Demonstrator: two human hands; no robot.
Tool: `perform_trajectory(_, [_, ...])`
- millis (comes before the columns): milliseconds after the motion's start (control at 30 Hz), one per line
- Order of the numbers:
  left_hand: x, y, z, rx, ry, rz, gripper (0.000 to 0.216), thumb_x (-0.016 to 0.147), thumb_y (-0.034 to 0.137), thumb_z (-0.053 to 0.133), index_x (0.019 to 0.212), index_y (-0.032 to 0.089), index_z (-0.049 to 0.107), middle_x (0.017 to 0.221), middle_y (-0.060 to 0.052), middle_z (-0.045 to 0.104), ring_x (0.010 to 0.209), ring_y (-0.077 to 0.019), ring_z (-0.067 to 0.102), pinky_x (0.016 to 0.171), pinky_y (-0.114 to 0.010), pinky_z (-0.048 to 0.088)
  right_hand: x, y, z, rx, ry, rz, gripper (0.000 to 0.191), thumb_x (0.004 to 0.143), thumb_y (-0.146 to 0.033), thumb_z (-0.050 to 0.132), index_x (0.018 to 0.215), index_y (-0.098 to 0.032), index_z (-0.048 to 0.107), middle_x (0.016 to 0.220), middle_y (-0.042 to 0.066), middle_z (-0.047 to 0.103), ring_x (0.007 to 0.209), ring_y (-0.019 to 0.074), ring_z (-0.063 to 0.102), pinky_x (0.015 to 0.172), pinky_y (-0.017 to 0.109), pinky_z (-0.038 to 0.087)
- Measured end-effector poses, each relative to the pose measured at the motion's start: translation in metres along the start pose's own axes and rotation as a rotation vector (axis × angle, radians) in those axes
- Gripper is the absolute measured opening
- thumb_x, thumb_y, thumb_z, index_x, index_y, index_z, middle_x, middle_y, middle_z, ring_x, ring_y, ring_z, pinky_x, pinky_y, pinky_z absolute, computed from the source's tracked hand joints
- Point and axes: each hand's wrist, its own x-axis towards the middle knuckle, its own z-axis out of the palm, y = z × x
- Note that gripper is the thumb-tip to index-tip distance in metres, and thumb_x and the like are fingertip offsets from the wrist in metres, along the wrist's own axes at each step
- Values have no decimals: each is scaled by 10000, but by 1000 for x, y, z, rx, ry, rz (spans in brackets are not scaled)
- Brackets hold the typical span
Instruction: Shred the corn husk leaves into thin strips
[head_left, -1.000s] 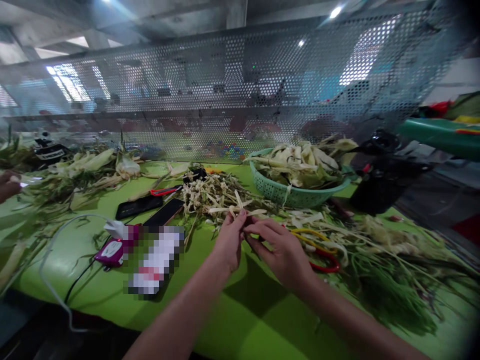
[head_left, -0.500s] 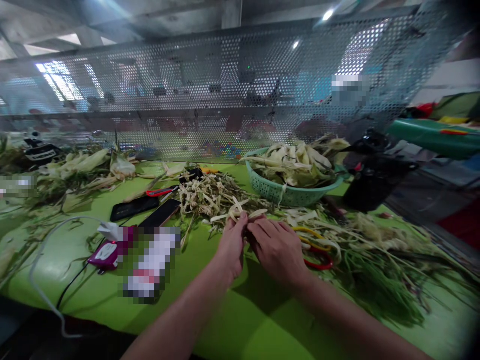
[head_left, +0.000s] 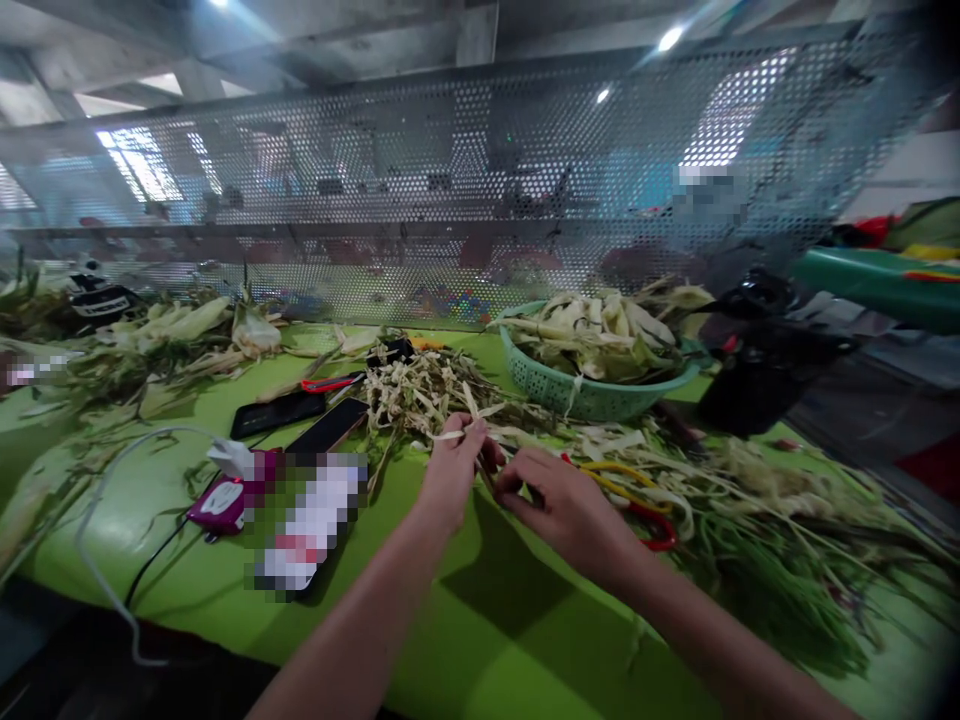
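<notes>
Viewing from the head: pale husk strips (head_left: 470,402), pinched in our left hand (head_left: 452,478), ends poking out beyond it; our right hand (head_left: 553,497) just beside, curled, grip unclear. We judge the strips light, pliable, tearable; best held where they gather.

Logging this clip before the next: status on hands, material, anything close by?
Left-hand grip pinching pale, flat plant strips. Right-hand grip curled nearby, contents unclear. Red-and-yellow looped handles close beside it.

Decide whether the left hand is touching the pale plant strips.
Touching. The head view shows the pale plant strips pinched in the left hand, their ends sticking out beyond its thumb.
</notes>
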Motion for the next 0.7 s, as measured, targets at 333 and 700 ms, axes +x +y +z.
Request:
perform_trajectory(333, [-1,-4,4,-21,-199,-89,333,777,493,621,800,180,510,618,44,464,554,-68,401,535,-194,308,3,27,6,420,197,264,145,879,-273,550,997,-218,614,913,31,680,831,186,635,748,301,488])
perform_trajectory(700, [-1,-2,5,-184,-60,-272,445,672,528,708,723,190,422,519,93,319,454,-41,252,447,-179,182,6,28,-13,140,225,304,107,839,-284,583,788,-206,637,737,21,668,682,182,593,626,277,413])
